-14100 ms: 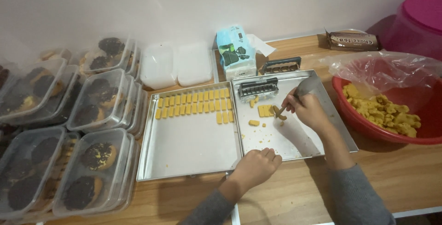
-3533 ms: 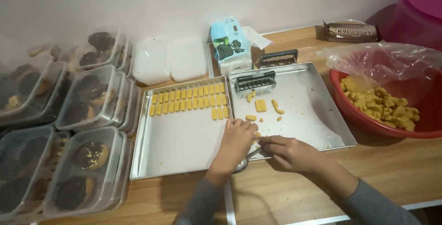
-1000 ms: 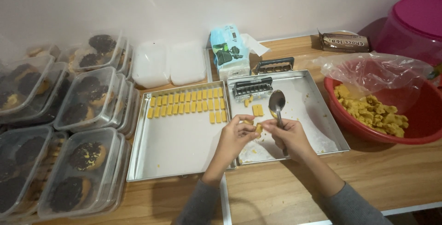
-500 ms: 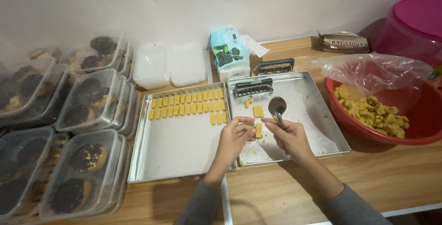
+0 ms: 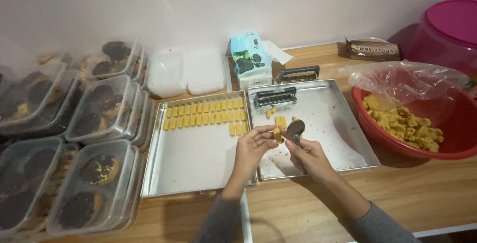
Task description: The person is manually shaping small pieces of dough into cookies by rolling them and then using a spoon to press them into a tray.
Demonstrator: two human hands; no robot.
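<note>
Left hand (image 5: 252,148) pinches a small yellow block of dough (image 5: 277,134) between its fingers, held just above the right-hand shallow steel tray (image 5: 348,143); right hand (image 5: 309,154) has its fingers closed around a metal spoon (image 5: 296,129), bowl up, touching or nearly touching the block. On that tray: a dark ridged metal press (image 5: 275,98) at the far-left corner, a few loose yellow pieces (image 5: 279,120) just below it. Left of the tray sits a second steel tray (image 5: 189,163) with rows of cut yellow dough bars (image 5: 203,116); right of it, a red plastic basin of yellow dough lumps (image 5: 407,123); all on the wooden table (image 5: 437,193).

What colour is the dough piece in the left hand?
Yellow: the dough piece held by the left hand, head view.
</note>
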